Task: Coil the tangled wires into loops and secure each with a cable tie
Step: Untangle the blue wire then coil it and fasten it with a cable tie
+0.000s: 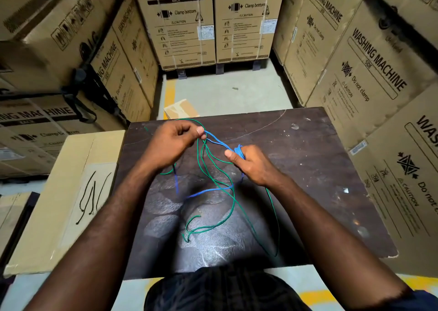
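Over the middle of the dark table [308,168] I see both hands lifted, near each other. The left hand [174,142] sits toward 11 o'clock from the table's centre. Its thumb and forefinger pinch the blue wire [218,142], and its other fingers are curled in beneath. The right hand [251,163] sits just off centre toward 1 o'clock, fingers wrapped round a small bunch of blue turns with the thumb laid on top.

A short doubled stretch of blue runs straight between the two hands. More blue hangs below the left hand and lies across the tabletop under the wrists.

The green wire [234,199] arcs over the left hand at 12 o'clock and drops in several loose strands between the hands. These cross the blue on the way down. One end curls on the table toward 6 o'clock, and another strand passes under the right wrist toward 5 o'clock. I cannot tell whether the left hand also grips the green.

At 9 o'clock a cardboard box [59,216] stands against the table's edge with a few thin black ties [91,197] lying loose on its lid. Tall cartons [180,26] printed "WASHING MACHINE" wall in the space from 9 round to 3 o'clock. A small box [181,109] sits on the floor [225,90] just beyond the table at 12 o'clock.
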A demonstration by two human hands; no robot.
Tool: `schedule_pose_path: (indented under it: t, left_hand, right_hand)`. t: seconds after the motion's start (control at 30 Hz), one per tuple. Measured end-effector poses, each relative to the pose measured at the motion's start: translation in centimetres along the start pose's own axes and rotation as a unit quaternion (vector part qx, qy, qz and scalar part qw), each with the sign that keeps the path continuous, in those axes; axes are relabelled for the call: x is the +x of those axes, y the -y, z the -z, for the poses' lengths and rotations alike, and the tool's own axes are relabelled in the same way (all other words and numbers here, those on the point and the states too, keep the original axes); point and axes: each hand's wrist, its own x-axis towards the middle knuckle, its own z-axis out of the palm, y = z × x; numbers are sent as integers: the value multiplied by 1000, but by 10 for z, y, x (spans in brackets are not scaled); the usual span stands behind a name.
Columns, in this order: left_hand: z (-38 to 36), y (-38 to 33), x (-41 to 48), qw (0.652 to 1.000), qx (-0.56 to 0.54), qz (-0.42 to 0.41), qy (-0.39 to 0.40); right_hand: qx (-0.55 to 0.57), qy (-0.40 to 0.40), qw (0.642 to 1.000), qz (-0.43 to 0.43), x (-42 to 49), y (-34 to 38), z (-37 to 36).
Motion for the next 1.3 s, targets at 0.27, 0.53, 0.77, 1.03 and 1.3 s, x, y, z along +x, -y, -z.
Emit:
schedule_pose_path:
  t: [0.27, 0.53, 0.77, 1.03, 1.3]
  left_hand:
    - [4, 11, 21, 990, 95, 0, -103]
    - [-20, 42, 28, 987, 147, 1, -62]
    - [-28, 48, 15, 993, 110, 19, -32]
    - [-46, 50, -10, 994, 80, 54, 53]
    - [-51, 38, -31, 991, 112, 62, 40]
  right_hand:
    - [216, 67, 968, -108, -8, 29, -6]
    - [589, 174, 785, -87, -5, 73, 4]
    - [666, 178, 722, -56, 1, 95, 9]
    - [700, 46, 711, -54, 22, 91, 19]
    - [629, -126, 764, -70, 49, 75, 3]
